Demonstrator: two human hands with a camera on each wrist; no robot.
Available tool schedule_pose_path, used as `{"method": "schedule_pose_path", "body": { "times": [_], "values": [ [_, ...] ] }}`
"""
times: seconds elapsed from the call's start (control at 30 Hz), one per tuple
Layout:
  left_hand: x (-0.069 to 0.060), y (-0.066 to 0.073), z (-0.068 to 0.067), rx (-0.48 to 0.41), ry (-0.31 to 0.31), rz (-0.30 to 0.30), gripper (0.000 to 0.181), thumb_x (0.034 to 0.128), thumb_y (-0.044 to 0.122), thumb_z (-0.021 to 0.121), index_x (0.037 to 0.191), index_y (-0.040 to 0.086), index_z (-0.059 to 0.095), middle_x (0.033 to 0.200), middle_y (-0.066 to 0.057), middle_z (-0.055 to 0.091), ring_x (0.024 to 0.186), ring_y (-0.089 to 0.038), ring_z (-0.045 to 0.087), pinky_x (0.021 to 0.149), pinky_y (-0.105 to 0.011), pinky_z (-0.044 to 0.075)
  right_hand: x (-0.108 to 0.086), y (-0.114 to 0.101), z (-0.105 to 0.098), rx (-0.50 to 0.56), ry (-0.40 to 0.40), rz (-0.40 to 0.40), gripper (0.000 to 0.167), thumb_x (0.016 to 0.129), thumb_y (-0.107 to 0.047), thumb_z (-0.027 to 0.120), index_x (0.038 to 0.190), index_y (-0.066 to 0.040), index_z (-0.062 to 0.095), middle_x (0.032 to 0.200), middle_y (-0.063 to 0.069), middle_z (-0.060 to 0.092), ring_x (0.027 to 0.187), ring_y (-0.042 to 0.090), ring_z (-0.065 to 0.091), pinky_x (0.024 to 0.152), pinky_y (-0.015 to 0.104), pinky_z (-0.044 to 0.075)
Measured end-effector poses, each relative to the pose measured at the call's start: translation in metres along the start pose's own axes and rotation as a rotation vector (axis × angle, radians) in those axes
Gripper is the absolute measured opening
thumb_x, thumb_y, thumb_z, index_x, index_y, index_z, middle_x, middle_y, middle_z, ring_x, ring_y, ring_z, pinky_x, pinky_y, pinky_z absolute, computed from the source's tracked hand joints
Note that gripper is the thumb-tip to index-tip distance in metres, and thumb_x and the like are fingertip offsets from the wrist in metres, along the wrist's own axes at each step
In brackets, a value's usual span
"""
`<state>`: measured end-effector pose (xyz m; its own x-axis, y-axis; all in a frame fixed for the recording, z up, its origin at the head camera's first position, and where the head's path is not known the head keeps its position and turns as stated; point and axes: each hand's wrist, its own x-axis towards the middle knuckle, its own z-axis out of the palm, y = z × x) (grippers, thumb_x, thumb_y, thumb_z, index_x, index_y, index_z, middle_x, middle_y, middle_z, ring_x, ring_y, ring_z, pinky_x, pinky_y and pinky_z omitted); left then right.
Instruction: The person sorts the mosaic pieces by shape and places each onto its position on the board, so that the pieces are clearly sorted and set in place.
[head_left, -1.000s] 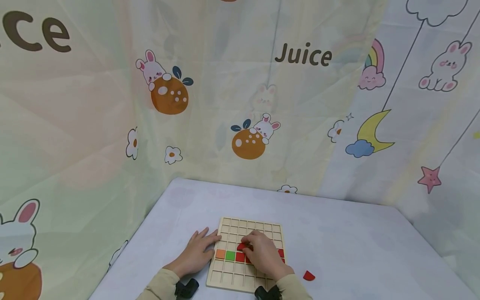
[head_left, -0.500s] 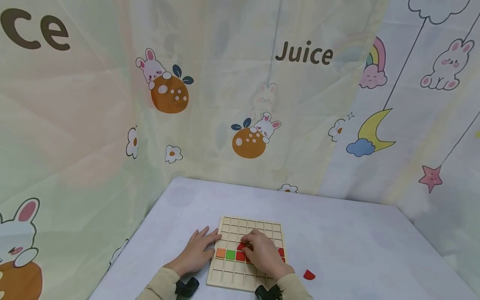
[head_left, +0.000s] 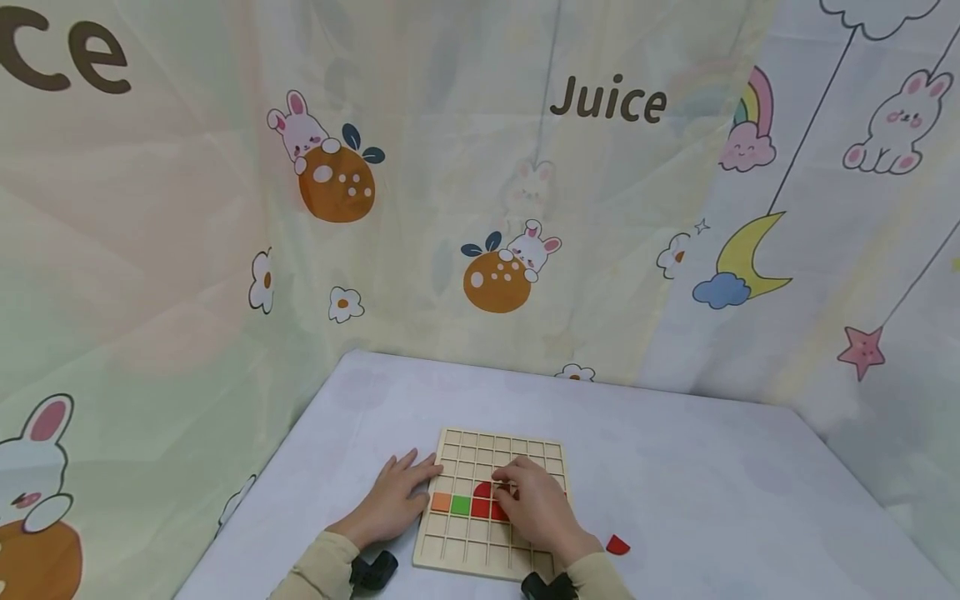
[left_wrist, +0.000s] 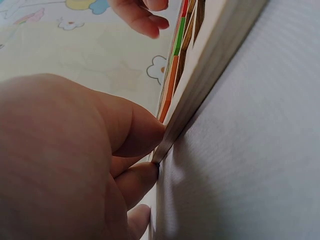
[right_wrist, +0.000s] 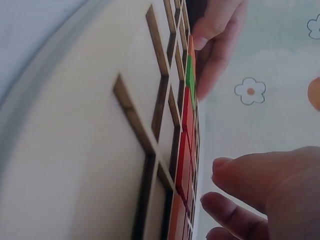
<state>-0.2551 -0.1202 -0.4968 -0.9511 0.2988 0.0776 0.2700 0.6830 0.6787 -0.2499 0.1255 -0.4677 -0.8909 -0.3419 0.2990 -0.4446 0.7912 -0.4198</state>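
Observation:
A wooden grid board (head_left: 480,557) lies on the table. One row holds an orange square (head_left: 441,502), a green square (head_left: 461,505) and red squares (head_left: 481,507). Just above that row sits a red rounded piece (head_left: 482,490) in a cell. My left hand (head_left: 385,502) rests at the board's left edge, fingers spread, thumb and fingertips touching the rim in the left wrist view. Over the board's right half hovers my right hand (head_left: 542,506), covering several cells. In the right wrist view its thumb and finger (right_wrist: 227,207) stand apart with nothing visible between them.
A loose red quarter-circle piece (head_left: 618,545) lies on the white-covered table (head_left: 712,500), right of the board. Patterned curtains (head_left: 420,250) hang behind and beside the table. A black wrist device (head_left: 375,572) sits at each sleeve.
My right hand has let go of the red rounded piece, which stays in its cell, and has drawn slightly right. My left hand stays at the board's edge. The head view has tilted a little.

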Motion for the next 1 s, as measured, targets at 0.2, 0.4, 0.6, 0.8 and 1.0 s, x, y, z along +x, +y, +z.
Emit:
{"method": "schedule_pose_path", "body": {
  "times": [0.2, 0.4, 0.6, 0.8, 1.0],
  "values": [
    [-0.001, 0.001, 0.000, -0.002, 0.005, 0.011, 0.042, 0.0938, 0.010, 0.055, 0.135, 0.010, 0.058, 0.153, -0.007, 0.041, 0.148, -0.038, 0.015, 0.119, -0.059, 0.001, -0.006, 0.007, -0.003, -0.010, 0.007, 0.045, 0.013, 0.087, -0.019, 0.072, 0.100, -0.018, 0.074, 0.092, -0.010, 0.059, 0.076, 0.006, 0.053, 0.064, 0.024, 0.050],
    [-0.001, 0.001, 0.000, -0.004, 0.004, 0.017, 0.041, 0.0944, 0.010, 0.055, 0.135, 0.009, 0.058, 0.152, -0.008, 0.042, 0.148, -0.038, 0.015, 0.119, -0.059, 0.001, -0.014, 0.016, -0.011, 0.016, 0.034, 0.058, 0.014, 0.088, -0.018, 0.071, 0.101, -0.015, 0.074, 0.093, -0.009, 0.060, 0.070, 0.003, 0.051, 0.059, 0.021, 0.046],
    [-0.001, 0.001, 0.000, 0.004, 0.008, 0.022, 0.041, 0.0945, 0.010, 0.054, 0.135, 0.009, 0.058, 0.152, -0.009, 0.042, 0.148, -0.038, 0.016, 0.119, -0.059, 0.002, -0.023, 0.027, -0.021, 0.025, 0.068, 0.123, 0.017, 0.088, -0.016, 0.072, 0.104, -0.014, 0.073, 0.098, -0.009, 0.063, 0.073, 0.005, 0.054, 0.062, 0.022, 0.049],
    [-0.001, 0.001, -0.001, 0.003, 0.013, 0.022, 0.041, 0.0942, 0.009, 0.054, 0.135, 0.009, 0.058, 0.152, -0.009, 0.042, 0.147, -0.039, 0.016, 0.119, -0.059, 0.002, -0.028, 0.035, -0.029, 0.015, 0.101, 0.181, 0.016, 0.087, -0.015, 0.073, 0.103, -0.015, 0.074, 0.098, -0.008, 0.066, 0.081, 0.008, 0.061, 0.068, 0.027, 0.054],
    [0.000, 0.000, 0.000, 0.005, 0.002, 0.017, 0.041, 0.0944, 0.010, 0.055, 0.135, 0.010, 0.058, 0.152, -0.009, 0.042, 0.147, -0.038, 0.016, 0.119, -0.060, 0.002, -0.035, 0.042, -0.035, 0.009, 0.086, 0.286, 0.017, 0.086, -0.017, 0.073, 0.103, -0.015, 0.074, 0.097, -0.007, 0.066, 0.088, 0.014, 0.062, 0.074, 0.038, 0.057]
  ]
}}
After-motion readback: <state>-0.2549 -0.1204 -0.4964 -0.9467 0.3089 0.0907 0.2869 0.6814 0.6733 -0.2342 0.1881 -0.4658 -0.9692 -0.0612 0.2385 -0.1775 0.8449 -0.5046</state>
